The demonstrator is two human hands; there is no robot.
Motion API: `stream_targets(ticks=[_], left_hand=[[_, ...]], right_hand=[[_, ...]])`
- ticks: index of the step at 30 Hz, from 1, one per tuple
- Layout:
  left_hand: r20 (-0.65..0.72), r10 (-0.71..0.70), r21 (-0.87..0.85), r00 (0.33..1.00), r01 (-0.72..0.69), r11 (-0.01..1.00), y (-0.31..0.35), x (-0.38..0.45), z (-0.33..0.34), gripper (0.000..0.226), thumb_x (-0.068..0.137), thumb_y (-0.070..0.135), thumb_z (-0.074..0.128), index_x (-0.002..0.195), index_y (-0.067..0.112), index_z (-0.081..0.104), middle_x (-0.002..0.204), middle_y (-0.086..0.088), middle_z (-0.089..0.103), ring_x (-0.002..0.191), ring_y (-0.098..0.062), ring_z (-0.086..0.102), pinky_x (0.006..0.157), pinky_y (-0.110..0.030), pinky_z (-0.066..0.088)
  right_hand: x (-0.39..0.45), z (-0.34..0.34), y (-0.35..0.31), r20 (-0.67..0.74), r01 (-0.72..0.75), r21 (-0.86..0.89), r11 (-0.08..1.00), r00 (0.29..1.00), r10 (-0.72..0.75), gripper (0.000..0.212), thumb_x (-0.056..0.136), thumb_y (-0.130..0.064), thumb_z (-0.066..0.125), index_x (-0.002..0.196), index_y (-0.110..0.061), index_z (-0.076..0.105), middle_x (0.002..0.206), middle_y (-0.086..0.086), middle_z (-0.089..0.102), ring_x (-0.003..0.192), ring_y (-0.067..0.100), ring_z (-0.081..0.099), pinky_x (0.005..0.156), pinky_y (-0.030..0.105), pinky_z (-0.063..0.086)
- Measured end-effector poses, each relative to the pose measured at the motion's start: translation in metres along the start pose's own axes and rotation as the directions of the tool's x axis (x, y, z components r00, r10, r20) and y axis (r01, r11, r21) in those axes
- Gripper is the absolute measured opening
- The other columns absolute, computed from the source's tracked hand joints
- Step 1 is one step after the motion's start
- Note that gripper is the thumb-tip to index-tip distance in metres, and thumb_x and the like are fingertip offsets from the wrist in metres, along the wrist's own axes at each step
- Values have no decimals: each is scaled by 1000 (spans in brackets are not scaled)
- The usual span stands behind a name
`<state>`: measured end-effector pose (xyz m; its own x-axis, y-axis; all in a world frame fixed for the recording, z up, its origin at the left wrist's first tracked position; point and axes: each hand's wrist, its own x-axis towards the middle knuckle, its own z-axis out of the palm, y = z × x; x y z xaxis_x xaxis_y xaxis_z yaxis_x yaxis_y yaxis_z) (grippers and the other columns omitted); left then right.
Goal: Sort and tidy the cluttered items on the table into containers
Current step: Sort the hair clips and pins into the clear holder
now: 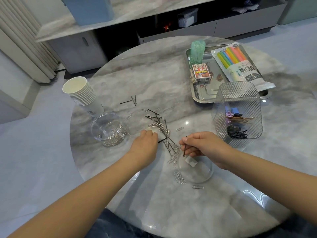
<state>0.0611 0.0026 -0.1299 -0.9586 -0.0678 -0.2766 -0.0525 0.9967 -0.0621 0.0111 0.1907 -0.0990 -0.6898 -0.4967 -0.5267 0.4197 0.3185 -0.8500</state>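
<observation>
Right hand (204, 145) pinched narrowly on one black hairpin (185, 148), held just above the mixed pile of pins and clips (164, 133). Left hand (145, 143) curled at that pile, seemingly holding another pin; hard to tell for sure. Likely slips: pin dropped back among paperclips, or sorted wrongly. Directly below the grip, clear lid (195, 169). Right of it, ribbed bin (238, 114) with hairpins and clips. Far left, round jar (109, 129) of paperclips.

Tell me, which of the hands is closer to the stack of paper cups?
Left. The left hand lies below and to the right of the stack of paper cups, by the round jar. The right hand is farther right, pinching a hairpin.
</observation>
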Motion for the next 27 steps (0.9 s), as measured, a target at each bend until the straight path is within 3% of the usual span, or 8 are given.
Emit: stream_targets(ticks=[4, 6, 8, 12, 14, 16, 22, 27], left_hand=[[31, 28, 11, 999, -28, 1000, -2, 1, 0, 24, 89, 0, 38, 112, 4, 42, 115, -12, 44, 110, -29, 41, 86, -32, 40], [58, 8, -152, 998, 1, 988, -5, 3, -5, 8, 92, 3, 38, 91, 9, 44, 96, -7, 45, 95, -28, 43, 70, -28, 36], [130, -29, -377, 991, 77, 923, -8, 6, -13, 20, 94, 9, 37, 74, 13, 38, 80, -4, 44, 81, -25, 43, 61, -30, 32], [302, 20, -828, 953, 252, 500, 6, 1, -38, 23, 100, 12, 38, 79, 13, 47, 80, -3, 61, 69, -13, 57, 58, -21, 45], [362, 115, -906, 925, 320, 276, 15, -4, -49, 24, 101, 8, 38, 79, 11, 48, 75, -3, 59, 65, -12, 55, 55, -18, 48], [391, 192, -915, 900, 358, 184, 23, -7, -52, 25, 100, 7, 39, 78, 9, 51, 72, -5, 58, 61, -12, 55, 54, -18, 50], [326, 62, -894, 943, 286, 345, 43, -11, -49, 20, 93, 8, 55, 73, 10, 54, 66, -7, 62, 50, -12, 56, 49, -20, 51], [224, 16, -902, 975, 201, 383, 47, -17, -50, 4, 87, 5, 64, 86, 8, 62, 65, -11, 67, 53, -21, 63, 56, -29, 56]], right_hand=[[1, -1, 0, -3, 0, 8, 1000, 1000, 0, 21, 93, -18, 56, 94, 0, 68, 78, 6, 68, 59, 7, 62, 58, 16, 50], [1, -1, 0, -2, -8, 34, 999, 1000, 8, 21, 94, -18, 55, 93, -1, 68, 80, 7, 69, 60, 9, 63, 59, 17, 51], [2, -1, -1, -1, -35, 101, 994, 999, 36, 19, 94, -17, 54, 92, -2, 66, 81, 9, 70, 61, 11, 65, 59, 18, 52], [4, -3, -2, 10, -104, 251, 962, 994, 105, 18, 96, -17, 49, 94, -5, 63, 82, 10, 72, 69, 15, 70, 61, 22, 56], [6, -5, -2, 30, -139, 348, 927, 990, 137, 19, 98, -17, 46, 95, -5, 60, 85, 11, 71, 75, 19, 70, 67, 26, 56], [7, -6, -2, 61, -180, 431, 884, 983, 171, 21, 99, -19, 43, 94, -6, 59, 89, 13, 69, 82, 22, 68, 74, 30, 55], [9, -2, -1, 179, -306, 604, 736, 952, 249, 34, 100, -29, 39, 93, -2, 58, 95, 20, 62, 89, 30, 61, 88, 40, 48], [8, 0, 2, 132, -272, 584, 765, 962, 241, 27, 100, -8, 32, 118, 0, 50, 101, 17, 61, 89, 26, 61, 83, 35, 52]])
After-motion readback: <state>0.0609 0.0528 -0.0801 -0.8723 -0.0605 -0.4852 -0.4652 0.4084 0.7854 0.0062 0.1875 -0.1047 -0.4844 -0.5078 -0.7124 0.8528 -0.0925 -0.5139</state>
